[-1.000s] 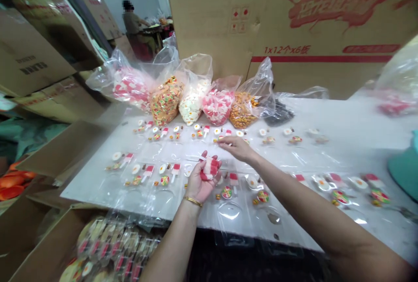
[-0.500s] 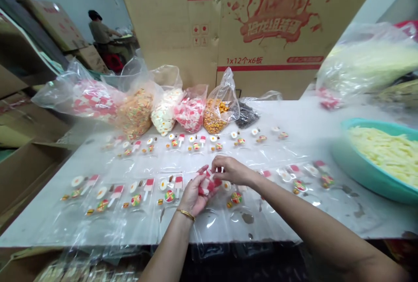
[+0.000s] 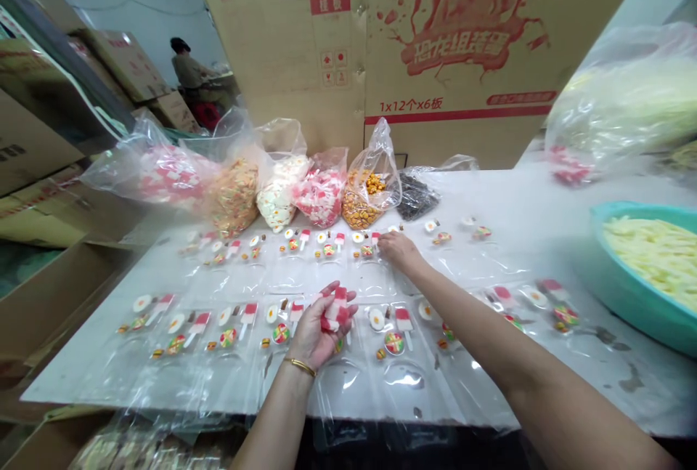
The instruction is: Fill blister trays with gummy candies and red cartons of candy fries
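My left hand, palm up with a gold bracelet at the wrist, is curled around several red-and-white toy popsicles. It hovers over the front row of clear plastic trays. My right hand reaches to the back row, its fingertips pinched on one toy popsicle at a tray there. That tray also has a toy fried egg and a toy pizza. In the front row, a toy popsicle lies beside a fried egg, a pizza and a small burger.
Open bags of small toy pieces line the back, among them pink-and-white pieces, eggs and orange pieces. A turquoise basin of pale yellow pieces stands right. Behind rises a large carton. A person sits far left.
My right hand has moved from above my left palm to the back row with a toy popsicle. My left hand has shifted slightly left, and its popsicles show more openly.
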`<action>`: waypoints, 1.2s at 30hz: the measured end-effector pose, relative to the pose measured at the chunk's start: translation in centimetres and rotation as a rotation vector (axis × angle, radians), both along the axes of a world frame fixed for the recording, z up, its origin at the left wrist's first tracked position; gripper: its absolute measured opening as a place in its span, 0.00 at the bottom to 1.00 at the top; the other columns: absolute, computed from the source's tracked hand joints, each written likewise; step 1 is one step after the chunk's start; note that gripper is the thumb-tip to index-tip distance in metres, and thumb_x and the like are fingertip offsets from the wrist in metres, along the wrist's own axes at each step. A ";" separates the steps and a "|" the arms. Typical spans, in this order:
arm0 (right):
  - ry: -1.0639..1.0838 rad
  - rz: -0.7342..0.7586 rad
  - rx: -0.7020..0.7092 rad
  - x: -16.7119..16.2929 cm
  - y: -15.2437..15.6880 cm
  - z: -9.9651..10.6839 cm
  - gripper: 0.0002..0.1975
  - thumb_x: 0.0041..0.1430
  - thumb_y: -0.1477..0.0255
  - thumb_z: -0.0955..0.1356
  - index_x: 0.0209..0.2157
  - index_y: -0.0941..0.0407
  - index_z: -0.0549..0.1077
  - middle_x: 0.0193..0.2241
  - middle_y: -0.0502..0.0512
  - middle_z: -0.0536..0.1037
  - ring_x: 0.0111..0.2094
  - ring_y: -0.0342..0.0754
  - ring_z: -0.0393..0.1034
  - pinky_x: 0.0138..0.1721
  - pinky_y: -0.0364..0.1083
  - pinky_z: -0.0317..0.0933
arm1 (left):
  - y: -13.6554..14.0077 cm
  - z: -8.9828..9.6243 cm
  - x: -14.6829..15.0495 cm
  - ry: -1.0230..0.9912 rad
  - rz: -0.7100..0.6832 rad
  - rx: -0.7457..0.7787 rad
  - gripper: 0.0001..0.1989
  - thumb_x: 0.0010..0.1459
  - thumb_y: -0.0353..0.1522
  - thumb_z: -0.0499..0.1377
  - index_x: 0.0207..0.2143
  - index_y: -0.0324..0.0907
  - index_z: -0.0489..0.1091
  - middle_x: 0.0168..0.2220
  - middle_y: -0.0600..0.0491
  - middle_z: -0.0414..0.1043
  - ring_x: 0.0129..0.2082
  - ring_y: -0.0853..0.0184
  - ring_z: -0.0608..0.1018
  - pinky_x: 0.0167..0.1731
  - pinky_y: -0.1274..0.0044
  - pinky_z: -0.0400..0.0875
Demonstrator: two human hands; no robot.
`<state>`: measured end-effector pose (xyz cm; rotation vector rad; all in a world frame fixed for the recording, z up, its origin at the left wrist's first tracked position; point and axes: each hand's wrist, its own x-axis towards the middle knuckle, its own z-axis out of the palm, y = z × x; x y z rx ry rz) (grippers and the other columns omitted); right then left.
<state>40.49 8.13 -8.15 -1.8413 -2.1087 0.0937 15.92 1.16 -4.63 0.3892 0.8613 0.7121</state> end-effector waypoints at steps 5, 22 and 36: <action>0.345 0.191 0.087 -3.7 -2.5 3.3 0.11 0.53 0.74 0.63 0.39 0.58 0.72 0.41 0.59 0.73 0.41 0.47 0.65 0.43 0.46 0.57 | 0.1 0.1 2.0 0.096 -0.155 0.083 0.18 0.48 0.31 0.56 0.43 0.42 0.62 0.36 0.47 0.72 0.26 0.66 0.76 0.18 0.82 0.65; 0.470 -0.249 0.275 8.5 -2.4 1.2 0.07 0.50 0.74 0.65 0.28 0.55 0.76 0.31 0.54 0.74 0.34 0.45 0.68 0.38 0.44 0.61 | -1.2 -0.4 5.1 -0.032 -0.163 -0.085 0.18 0.50 0.33 0.57 0.45 0.42 0.63 0.43 0.45 0.69 0.30 0.66 0.76 0.22 0.80 0.68; 0.423 0.374 -0.020 1.5 -7.0 4.1 0.10 0.53 0.72 0.64 0.36 0.57 0.74 0.35 0.56 0.74 0.37 0.45 0.66 0.41 0.44 0.58 | -0.7 -0.1 8.9 -0.244 -0.107 -0.097 0.12 0.56 0.35 0.50 0.38 0.38 0.66 0.33 0.49 0.72 0.32 0.66 0.75 0.32 0.74 0.71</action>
